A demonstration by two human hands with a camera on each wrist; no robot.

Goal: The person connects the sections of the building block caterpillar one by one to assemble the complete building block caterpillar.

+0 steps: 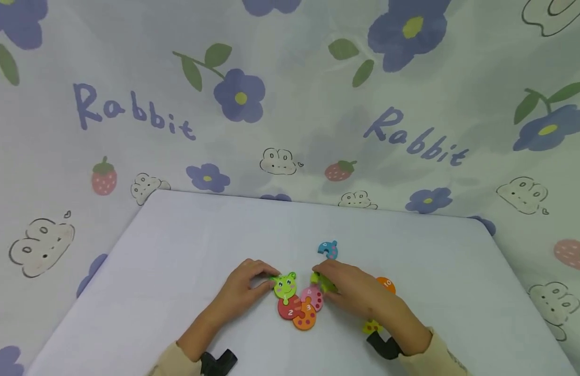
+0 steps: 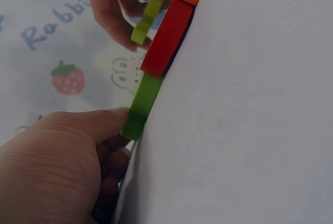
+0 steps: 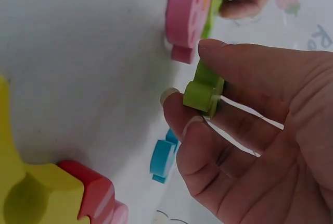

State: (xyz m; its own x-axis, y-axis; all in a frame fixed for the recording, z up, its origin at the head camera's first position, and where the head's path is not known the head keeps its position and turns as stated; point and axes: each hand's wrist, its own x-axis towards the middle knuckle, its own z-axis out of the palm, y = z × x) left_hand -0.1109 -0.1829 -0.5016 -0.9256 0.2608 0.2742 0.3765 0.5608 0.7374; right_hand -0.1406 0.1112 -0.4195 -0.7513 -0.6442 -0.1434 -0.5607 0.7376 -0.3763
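Observation:
A green smiling caterpillar head (image 1: 284, 285) lies joined to a red puzzle piece (image 1: 286, 309) marked 2, with an orange piece (image 1: 305, 320) marked 3 and a pink piece (image 1: 315, 300) after it. My left hand (image 1: 245, 284) pinches the green head at its left edge between thumb and fingers. Just beyond the pink piece, my right hand (image 1: 353, 287) holds a loose light-green puzzle piece (image 3: 200, 95) between thumb and fingertips. That piece appears raised and apart from the pink one in the right wrist view. My fingers partly cover its face.
A blue puzzle piece (image 1: 325, 245) lies beyond the right hand. An orange piece (image 1: 386, 283) marked 10 and a yellow piece (image 1: 372, 326) show around the right forearm. Red (image 3: 93, 190) shows beside the yellow. The white table (image 1: 200, 235) meets a printed cloth backdrop (image 1: 290, 104).

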